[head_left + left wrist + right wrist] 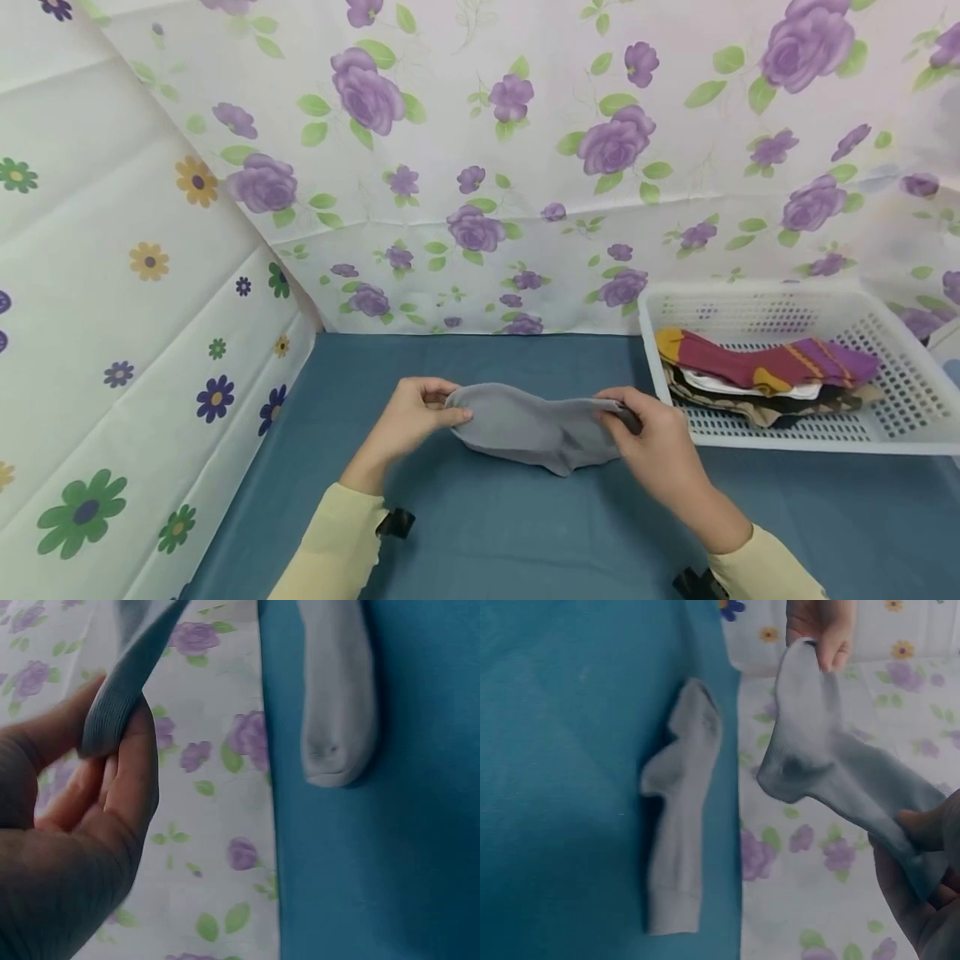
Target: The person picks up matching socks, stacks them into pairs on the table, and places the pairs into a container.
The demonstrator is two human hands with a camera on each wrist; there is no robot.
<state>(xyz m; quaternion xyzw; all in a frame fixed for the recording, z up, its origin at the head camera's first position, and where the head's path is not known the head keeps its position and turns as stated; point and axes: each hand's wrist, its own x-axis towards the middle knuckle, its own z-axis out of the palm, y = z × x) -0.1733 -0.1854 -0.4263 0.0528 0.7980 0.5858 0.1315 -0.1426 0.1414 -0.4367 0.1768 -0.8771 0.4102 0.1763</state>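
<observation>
A grey sock point(510, 421) is stretched sideways between both hands, raised over the blue table. My left hand point(416, 417) pinches its left end between thumb and fingers, and the left wrist view shows ribbed fabric in that grip. At the other end my right hand point(656, 442) grips the sock, a dark patch showing by its fingers. The heel bulges down between the hands. A second grey sock point(679, 825) lies flat on the table below, its toe towards my left side; the held sock hides it in the head view.
On the right a white perforated basket point(892, 417) holds a stack of socks, with a maroon, purple and yellow sock point(750, 367) on top. A flowered sheet point(480, 275) stands behind the blue table point(510, 542), another along the left side.
</observation>
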